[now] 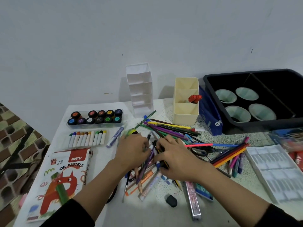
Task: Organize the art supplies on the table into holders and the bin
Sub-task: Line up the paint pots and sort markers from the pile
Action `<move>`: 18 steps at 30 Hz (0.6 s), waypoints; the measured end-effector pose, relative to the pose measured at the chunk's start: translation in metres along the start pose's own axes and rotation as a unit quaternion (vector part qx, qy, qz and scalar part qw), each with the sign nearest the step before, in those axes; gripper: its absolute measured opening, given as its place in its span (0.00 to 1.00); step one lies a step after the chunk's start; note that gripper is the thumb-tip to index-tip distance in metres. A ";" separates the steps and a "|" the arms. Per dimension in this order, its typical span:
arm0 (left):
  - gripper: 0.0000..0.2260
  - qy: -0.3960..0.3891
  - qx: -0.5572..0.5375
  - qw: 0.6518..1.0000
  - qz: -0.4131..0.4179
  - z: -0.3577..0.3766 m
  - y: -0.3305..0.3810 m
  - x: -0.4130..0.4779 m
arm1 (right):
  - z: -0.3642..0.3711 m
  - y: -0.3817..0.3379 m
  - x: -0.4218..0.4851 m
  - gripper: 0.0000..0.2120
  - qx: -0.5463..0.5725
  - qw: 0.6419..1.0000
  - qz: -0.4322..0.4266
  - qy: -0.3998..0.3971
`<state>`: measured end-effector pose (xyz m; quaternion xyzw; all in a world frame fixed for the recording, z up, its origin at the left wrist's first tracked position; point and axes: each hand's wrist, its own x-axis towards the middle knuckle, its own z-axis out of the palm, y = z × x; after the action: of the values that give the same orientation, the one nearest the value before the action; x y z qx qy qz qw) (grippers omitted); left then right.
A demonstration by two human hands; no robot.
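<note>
Both hands, the left hand and right hand, were closed together around a bundle of pens and pencils lying on the table just in front of the cream holder, apparently mid-gathering; next, lifting them upright into its compartments.

paint pots left | holders centre | bin right
</note>
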<state>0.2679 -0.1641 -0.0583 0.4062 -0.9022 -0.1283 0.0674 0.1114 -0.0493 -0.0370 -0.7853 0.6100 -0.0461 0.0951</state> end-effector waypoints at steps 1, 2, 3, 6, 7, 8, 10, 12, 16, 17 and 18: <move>0.05 0.002 -0.011 1.000 0.003 -0.001 -0.003 0.001 | 0.001 0.001 0.001 0.10 0.000 1.000 -0.005 -0.001; 0.05 0.000 -0.023 1.000 0.010 -0.002 -0.006 0.001 | 0.001 0.002 0.001 0.10 0.000 1.000 -0.010 -0.001; 0.05 -0.007 -0.036 0.999 0.021 -0.004 -0.009 0.002 | 0.001 0.004 0.002 0.10 -0.001 1.000 -0.014 -0.001; 0.05 -0.034 -0.084 0.994 0.057 -0.012 -0.021 0.003 | 0.005 0.012 0.004 0.10 0.016 1.000 -0.021 0.004; 0.06 -0.030 -0.102 0.993 0.060 -0.017 -0.026 0.002 | 0.007 0.015 0.005 0.10 0.040 0.999 -0.017 0.009; 0.07 -0.022 -0.114 0.992 0.053 -0.020 -0.032 0.001 | 0.010 0.018 0.006 0.11 0.076 0.997 -0.007 0.018; 0.08 0.000 -0.118 0.993 0.031 -0.026 -0.045 -0.001 | 0.015 0.023 0.009 0.11 0.163 0.985 0.021 0.052; 0.08 0.005 -0.107 0.994 0.023 -0.030 -0.057 -0.005 | 0.017 0.026 0.014 0.10 0.239 0.965 0.057 0.091; 0.14 -0.056 -0.067 0.996 0.035 -0.033 -0.068 -0.013 | 0.012 0.023 0.027 0.07 0.305 0.933 0.108 0.160; 0.15 -0.067 -0.063 0.995 0.036 -0.032 -0.069 -0.016 | 0.009 0.021 0.030 0.07 0.318 0.924 0.119 0.173; 0.16 -0.070 -0.065 0.995 0.035 -0.031 -0.070 -0.018 | 0.007 0.018 0.032 0.06 0.335 0.915 0.130 0.182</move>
<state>0.3365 -0.2007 -0.0483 0.3593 -0.9080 -0.2125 0.0343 0.1035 -0.0837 -0.0492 -0.5990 0.6625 -0.3772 0.2449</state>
